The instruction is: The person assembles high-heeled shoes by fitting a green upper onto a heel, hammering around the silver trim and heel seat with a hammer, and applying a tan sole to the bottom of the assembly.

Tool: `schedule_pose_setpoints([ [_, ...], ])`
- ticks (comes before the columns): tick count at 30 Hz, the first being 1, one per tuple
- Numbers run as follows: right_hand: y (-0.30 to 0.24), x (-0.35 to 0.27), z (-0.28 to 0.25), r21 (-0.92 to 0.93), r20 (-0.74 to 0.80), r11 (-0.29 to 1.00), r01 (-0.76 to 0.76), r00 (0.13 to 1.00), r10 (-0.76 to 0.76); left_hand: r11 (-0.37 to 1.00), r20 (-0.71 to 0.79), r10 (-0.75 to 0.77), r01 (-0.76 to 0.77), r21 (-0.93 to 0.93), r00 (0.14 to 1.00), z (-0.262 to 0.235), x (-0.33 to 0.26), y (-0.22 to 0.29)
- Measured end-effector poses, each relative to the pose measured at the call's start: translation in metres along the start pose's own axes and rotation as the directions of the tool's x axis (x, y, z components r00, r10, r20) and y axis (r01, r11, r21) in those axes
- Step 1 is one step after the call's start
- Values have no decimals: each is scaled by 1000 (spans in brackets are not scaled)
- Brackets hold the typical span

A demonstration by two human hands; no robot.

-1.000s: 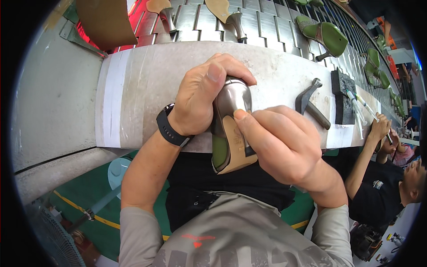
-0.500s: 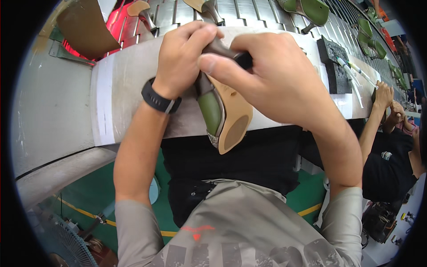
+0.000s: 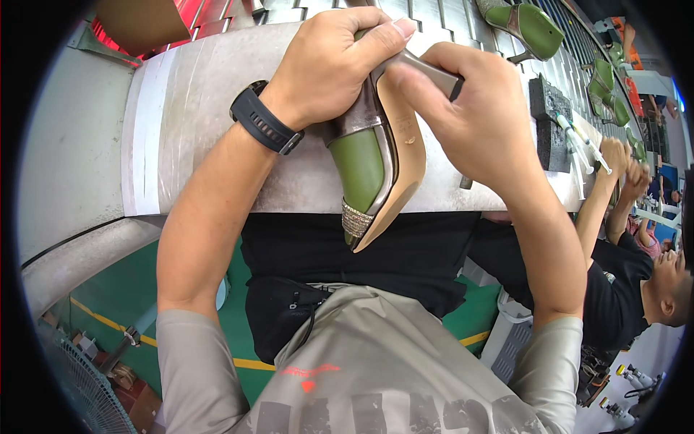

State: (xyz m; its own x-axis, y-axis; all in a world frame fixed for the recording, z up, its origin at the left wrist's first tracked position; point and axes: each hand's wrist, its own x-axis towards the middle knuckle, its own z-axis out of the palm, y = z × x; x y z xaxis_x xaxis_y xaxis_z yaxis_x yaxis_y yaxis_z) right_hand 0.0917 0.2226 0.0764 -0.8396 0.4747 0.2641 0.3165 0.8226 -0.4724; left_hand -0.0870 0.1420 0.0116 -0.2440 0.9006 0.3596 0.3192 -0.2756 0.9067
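Note:
Both hands hold a green high-heeled shoe (image 3: 376, 163) over the grey workbench (image 3: 195, 123), its tan sole facing up and to the right and its glittery toe pointing down toward me. My left hand (image 3: 329, 61), with a black watch on its wrist, wraps the back part of the shoe. My right hand (image 3: 477, 116) grips the metallic heel near the top, thumb pressed on the sole's rear.
Several more green shoes (image 3: 531, 25) stand on a slatted conveyor behind the bench. A black foam block (image 3: 546, 123) with syringe-like tools lies at the right. A person in black (image 3: 629, 282) works to my right. A fan (image 3: 79, 383) stands low on the left.
The shoe has been lifted and turned from lying on the bench to sole-up with the toe pointing down; my right hand has shifted from the shoe's side to the heel.

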Motion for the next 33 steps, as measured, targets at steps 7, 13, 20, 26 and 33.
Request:
schedule_pose_setpoints([
  [7,27,-6,27,554,44,828,-88,996,76,997,5,-5,5,-81,1000,-1,-4,0],
  [13,27,15,17,433,386,872,-228,921,49,986,-7,-72,70,-151,997,2,-6,-1],
  [20,21,2,27,467,332,847,-253,938,97,994,-78,-55,47,-103,995,4,-7,2],
  [26,29,-15,39,621,279,743,-250,956,88,995,-73,-82,76,-70,994,7,-5,9],
  [33,22,-22,42,722,259,624,-299,953,157,989,-110,-39,22,-149,993,11,-6,-4],
])
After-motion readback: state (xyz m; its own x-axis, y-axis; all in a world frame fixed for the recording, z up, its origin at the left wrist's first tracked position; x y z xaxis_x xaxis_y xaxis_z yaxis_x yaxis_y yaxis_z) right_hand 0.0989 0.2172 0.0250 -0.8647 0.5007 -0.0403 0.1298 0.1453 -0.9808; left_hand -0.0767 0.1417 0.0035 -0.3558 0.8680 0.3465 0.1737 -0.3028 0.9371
